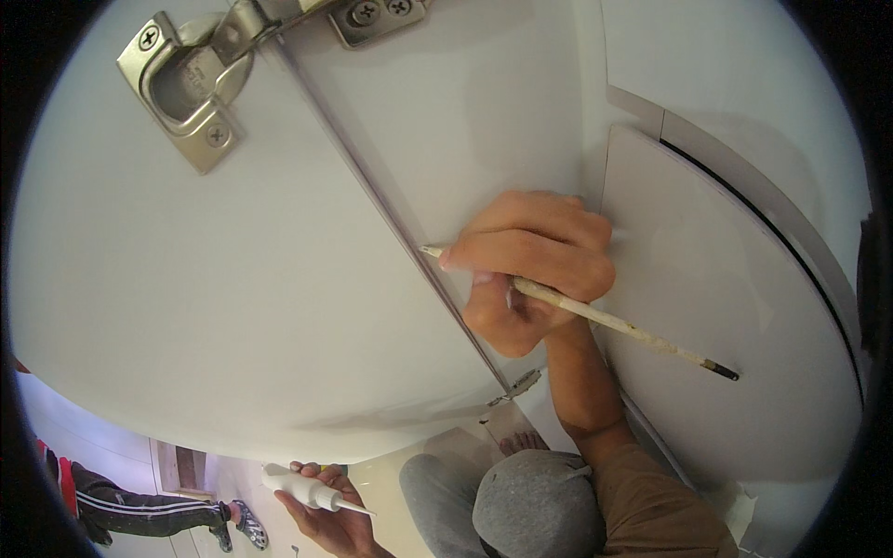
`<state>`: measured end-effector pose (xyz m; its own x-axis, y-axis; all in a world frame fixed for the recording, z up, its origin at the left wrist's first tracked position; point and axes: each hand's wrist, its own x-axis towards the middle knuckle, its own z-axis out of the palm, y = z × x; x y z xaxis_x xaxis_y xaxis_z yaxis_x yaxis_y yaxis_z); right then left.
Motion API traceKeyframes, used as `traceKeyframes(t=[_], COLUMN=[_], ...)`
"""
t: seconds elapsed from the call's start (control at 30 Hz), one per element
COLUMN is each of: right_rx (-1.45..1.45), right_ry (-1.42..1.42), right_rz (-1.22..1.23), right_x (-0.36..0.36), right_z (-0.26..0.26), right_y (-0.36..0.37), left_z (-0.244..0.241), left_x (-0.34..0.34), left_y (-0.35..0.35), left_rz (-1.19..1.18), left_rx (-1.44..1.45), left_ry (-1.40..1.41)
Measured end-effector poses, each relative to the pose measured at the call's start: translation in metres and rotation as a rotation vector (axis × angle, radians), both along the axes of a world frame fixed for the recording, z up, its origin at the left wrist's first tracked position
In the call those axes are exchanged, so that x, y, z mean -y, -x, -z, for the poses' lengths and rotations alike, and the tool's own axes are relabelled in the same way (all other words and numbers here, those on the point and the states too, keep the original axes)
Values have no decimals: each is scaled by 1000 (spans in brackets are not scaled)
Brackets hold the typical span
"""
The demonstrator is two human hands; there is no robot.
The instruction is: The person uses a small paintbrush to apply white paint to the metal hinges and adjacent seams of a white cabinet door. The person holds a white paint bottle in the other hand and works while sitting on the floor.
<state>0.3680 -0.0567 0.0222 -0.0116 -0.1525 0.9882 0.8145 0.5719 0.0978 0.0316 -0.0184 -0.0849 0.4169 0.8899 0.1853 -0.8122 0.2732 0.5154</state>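
My right hand (534, 272) grips a thin, paint-stained brush (628, 326) like a pen. Its pale tip lies at the narrow seam (391, 209) between a white cabinet door (230, 293) and the white panel (502, 125) beside it. The brush's dark far end points down to the right. Low in the view, my left hand (335, 513) holds a white squeeze bottle (300, 486) with a thin nozzle tilted down to the right. A metal cup hinge (185, 91) is screwed to the door at the upper left.
Another hinge (516, 387) sits at the seam's lower end. A hinge mounting plate (377, 17) with screws is at the top. On the right stands a white drawer or door front (732, 279). Another person's leg (146, 506) in dark striped trousers shows at lower left.
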Motion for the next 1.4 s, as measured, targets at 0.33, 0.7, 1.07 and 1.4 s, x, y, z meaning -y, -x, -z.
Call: traceKeyframes(t=[0.33,0.7,1.07,1.4], right_rx=[-37,-34,-54,6], right_ry=[-145,-125,-104,-144], right_rz=[36,39,30,2], right_x=[-6,-5,-4,-7], right_z=[-19,-22,-20,-34], right_y=[8,7,5,6], left_z=[-2,-9,-12,-24], left_x=[1,4,7,8], left_y=[-4,-8,-12,-17], left_rz=[5,-71,-48,-9], left_rx=[10,-41,-15,7], left_ry=[-24,10,23,-51])
